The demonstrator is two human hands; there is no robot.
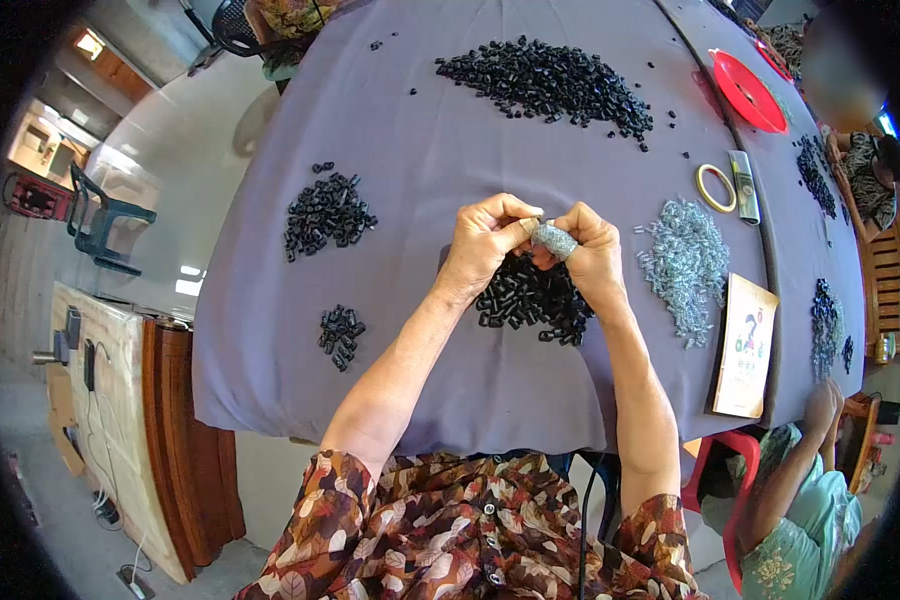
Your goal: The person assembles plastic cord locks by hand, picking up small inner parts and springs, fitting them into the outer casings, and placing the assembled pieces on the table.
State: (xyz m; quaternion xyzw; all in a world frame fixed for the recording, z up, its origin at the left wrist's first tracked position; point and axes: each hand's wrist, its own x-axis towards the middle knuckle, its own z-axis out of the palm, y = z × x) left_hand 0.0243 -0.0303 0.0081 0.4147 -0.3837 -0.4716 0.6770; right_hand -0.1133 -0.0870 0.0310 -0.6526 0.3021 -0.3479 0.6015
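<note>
Both of my hands are raised over the middle of the grey cloth. Between them is a small translucent bag of clear pieces [554, 240]. My right hand [592, 248] pinches the bag's right side. The fingers of my left hand [485, 245] are pinched together at its upper left end; what exactly they hold there is too small to tell. Below my hands lies a pile of small black parts [535, 305], partly hidden by them. To the right a heap of small clear pieces [685, 262] is spread on the cloth.
The grey cloth [410, 390] bears a large black pile [550, 85] at the back and two smaller ones [328, 212] [341, 335] at left. At right are a tape roll [716, 188], a booklet [745, 348] and a red plate [749, 92]. Other people sit at the right.
</note>
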